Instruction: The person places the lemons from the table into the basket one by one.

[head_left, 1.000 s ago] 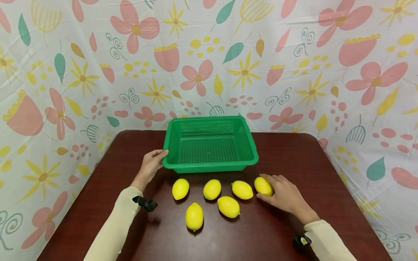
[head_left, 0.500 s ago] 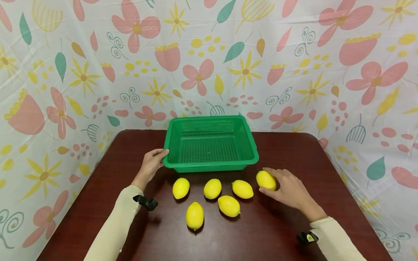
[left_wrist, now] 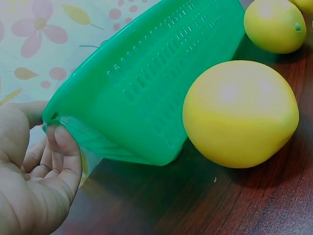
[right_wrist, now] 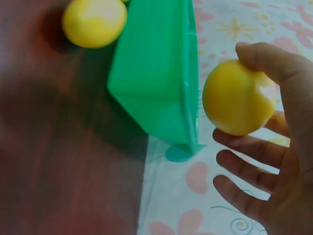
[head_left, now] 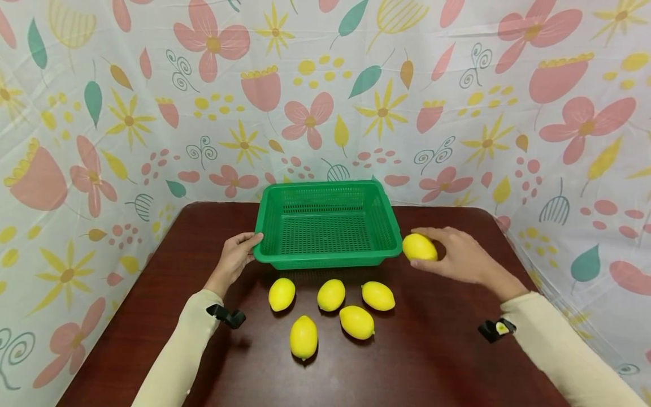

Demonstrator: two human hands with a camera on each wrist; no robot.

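A green perforated plastic basket (head_left: 325,261) stands near the table's back edge with nothing inside it. My left hand (head_left: 235,260) pinches the basket's left front corner, thumb on top of the rim and fingers under it, as the left wrist view shows. In my right hand (head_left: 460,257) a yellow lemon (head_left: 419,247) is pinched between thumb and fingers, just right of the basket's right front corner. The right wrist view shows this lemon (right_wrist: 238,98) raised beside the basket wall (right_wrist: 151,73), with the other fingers spread below it.
Several lemons lie on the dark red-brown table (head_left: 407,362) in front of the basket, among them a left one (head_left: 282,294), a front one (head_left: 303,337) and a right one (head_left: 378,296). A flower-patterned curtain (head_left: 325,102) hangs behind and along both sides.
My right hand has lifted the lemon from the right end of the row and carried it away from me, up beside the basket's right front corner. The left hand has stayed on the rim.
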